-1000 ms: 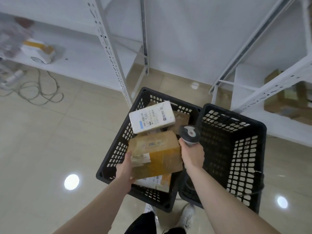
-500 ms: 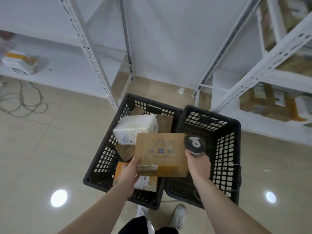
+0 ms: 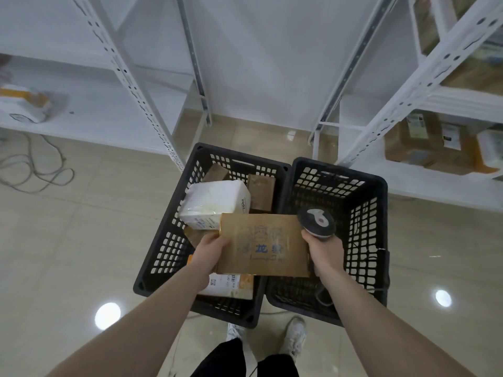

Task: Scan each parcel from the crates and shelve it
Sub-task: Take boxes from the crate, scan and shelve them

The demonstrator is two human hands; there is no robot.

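My left hand [image 3: 209, 250] grips the left edge of a brown cardboard parcel [image 3: 262, 244] with blue print, held flat above the seam between two black crates. My right hand [image 3: 325, 250] holds a grey handheld scanner [image 3: 315, 222] upright at the parcel's right edge. The left crate [image 3: 166, 240] holds a white parcel [image 3: 215, 204], small brown boxes [image 3: 260, 191] and a labelled parcel [image 3: 231, 284] under the held one. The right crate [image 3: 367, 240] shows no parcels inside.
White metal shelving stands on both sides: the left shelf [image 3: 103, 115] carries a white and yellow packet [image 3: 23, 103], the right shelves [image 3: 441, 180] hold brown parcels [image 3: 419, 142]. A cable [image 3: 35, 167] lies coiled on the tiled floor at left. My shoes [image 3: 292, 336] are just behind the crates.
The brown parcel has been lifted out of the left crate and turned flat, printed face up, closer to the scanner. My view has tilted up, bringing more of the right shelves into sight.
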